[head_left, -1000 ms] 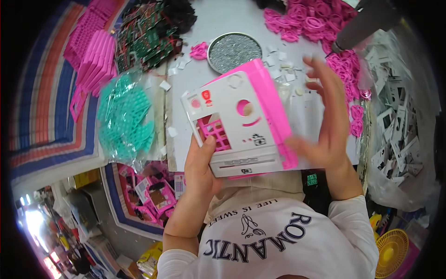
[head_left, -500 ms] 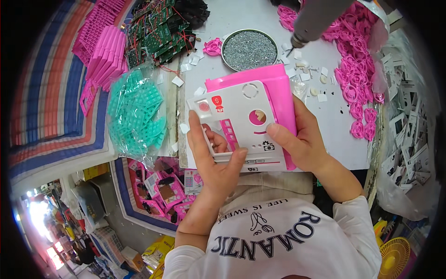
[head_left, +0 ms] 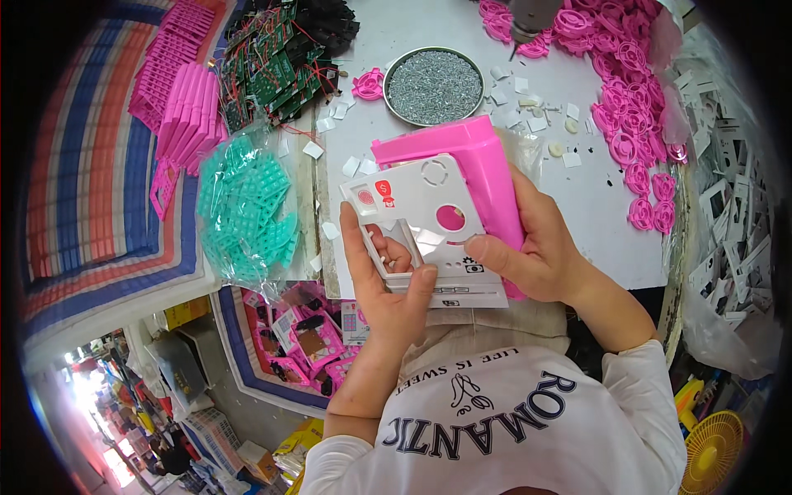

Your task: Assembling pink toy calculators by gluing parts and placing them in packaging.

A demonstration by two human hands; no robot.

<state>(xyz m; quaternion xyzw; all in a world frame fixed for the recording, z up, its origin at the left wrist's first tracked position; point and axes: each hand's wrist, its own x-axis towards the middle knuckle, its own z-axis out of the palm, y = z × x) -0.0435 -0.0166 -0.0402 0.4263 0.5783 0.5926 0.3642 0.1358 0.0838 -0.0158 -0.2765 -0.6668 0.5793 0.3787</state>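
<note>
Fitting a white face panel [head_left: 425, 219] onto a pink housing [head_left: 487, 177], both hands gripping.

Head view: left hand [head_left: 388, 289] curls around the panel's lower edge, thumb on its face; right hand [head_left: 532, 247] clasps the housing, thumb pressing the panel. The pair is held above the table's [head_left: 602, 223] near edge. Best practice, I judge: square the edges, press evenly. Around: screw dish [head_left: 435, 85], teal parts bag [head_left: 243, 210], pink rings [head_left: 631, 107], circuit boards [head_left: 276, 66]; nothing blocks.

Both forearms rise from below, the left hand [head_left: 388, 285] cupped palm-up, the right hand [head_left: 532, 247] curled with thumb pressing inward.
</note>
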